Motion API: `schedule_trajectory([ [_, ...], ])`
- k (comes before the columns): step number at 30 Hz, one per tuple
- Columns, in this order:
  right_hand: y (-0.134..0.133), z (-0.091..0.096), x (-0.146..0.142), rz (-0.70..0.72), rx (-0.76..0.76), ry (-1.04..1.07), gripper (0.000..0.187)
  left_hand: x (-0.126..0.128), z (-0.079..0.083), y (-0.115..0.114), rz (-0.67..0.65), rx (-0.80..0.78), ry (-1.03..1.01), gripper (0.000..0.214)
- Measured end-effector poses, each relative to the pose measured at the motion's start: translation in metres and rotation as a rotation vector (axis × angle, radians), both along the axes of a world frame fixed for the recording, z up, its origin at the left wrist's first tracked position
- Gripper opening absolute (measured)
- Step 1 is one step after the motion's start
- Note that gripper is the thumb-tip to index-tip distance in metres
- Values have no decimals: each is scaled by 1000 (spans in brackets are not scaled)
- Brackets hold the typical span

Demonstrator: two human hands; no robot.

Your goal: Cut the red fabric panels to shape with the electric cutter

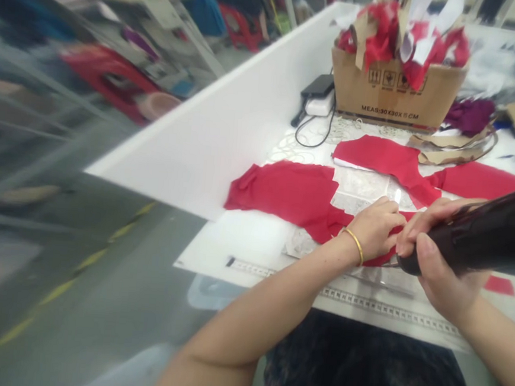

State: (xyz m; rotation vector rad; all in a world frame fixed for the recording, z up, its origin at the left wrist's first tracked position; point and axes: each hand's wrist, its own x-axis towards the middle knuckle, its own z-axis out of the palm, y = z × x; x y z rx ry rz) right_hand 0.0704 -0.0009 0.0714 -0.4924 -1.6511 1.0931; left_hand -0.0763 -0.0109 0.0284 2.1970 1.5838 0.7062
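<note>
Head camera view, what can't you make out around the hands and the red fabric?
The dark glossy cylinder in the right hand: far end cut off by the right edge.
Red fabric: partly hidden under the left hand.
Bright glint beside the left hand: too small to identify.
Shelving at far left: blurred.
Cardboard box: one size digit too small.

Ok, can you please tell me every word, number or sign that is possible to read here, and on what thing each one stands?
"MEAS:30X30X", then one blurred character, then "CM": on the front of the cardboard box.
Small printed picture signs on the same box: too small to read clearly.
Marks on the ruler along the table edge: too blurred to read.
</note>
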Motion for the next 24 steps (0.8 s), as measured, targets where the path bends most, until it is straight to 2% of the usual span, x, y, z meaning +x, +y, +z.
schedule_trajectory([
  [4, -1, 0, 4, -17, 9, 13, 19, 3, 1, -1, -3, 15, 41, 17],
  [9, 2, 13, 18, 71, 21, 15, 22, 5, 8, -8, 9, 74, 8, 11],
  [13, 4, 20, 23, 76, -12, 93, 19, 5, 10, -12, 3, 104, -18, 6],
  [18, 5, 12, 25, 4, 10, 55, 16, 4, 5, -10, -3, 98, -79, 5],
  [24, 13, 2, 45, -42, -106, 44, 31, 10, 6, -12, -6, 173, -15, 9],
])
